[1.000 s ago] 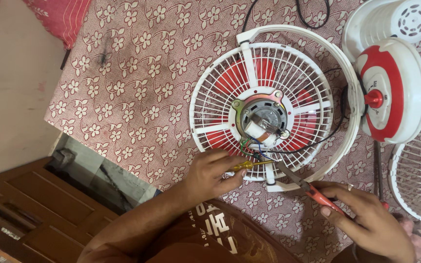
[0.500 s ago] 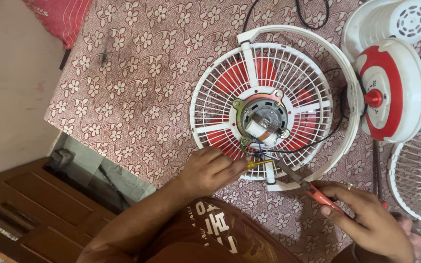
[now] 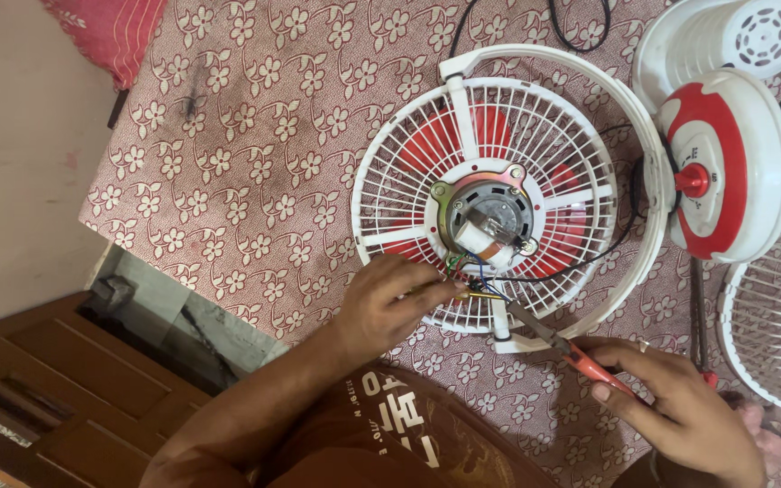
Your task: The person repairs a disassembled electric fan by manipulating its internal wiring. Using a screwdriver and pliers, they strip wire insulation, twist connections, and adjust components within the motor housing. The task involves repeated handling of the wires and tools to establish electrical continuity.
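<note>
White fan grille [image 3: 499, 190] lies on the flowery worktop [image 3: 246, 154], its motor [image 3: 488, 217] bared. Just below the motor, coloured wires [image 3: 472, 287] are pinched by the left hand [image 3: 390, 303] and pliers [image 3: 558, 345] are gripped by the right hand [image 3: 680, 407]; wiring looks unfinished, covers still off

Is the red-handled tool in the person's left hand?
No, the right hand grips the red-handled pliers; the left hand pinches the wires.

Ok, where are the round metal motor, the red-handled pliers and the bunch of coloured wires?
Round metal motor [image 3: 488, 220]: head view, on its shiny middle.
Red-handled pliers [image 3: 589, 363]: head view, on the red handle.
Bunch of coloured wires [image 3: 474, 271]: head view, on the blue strand.
</note>
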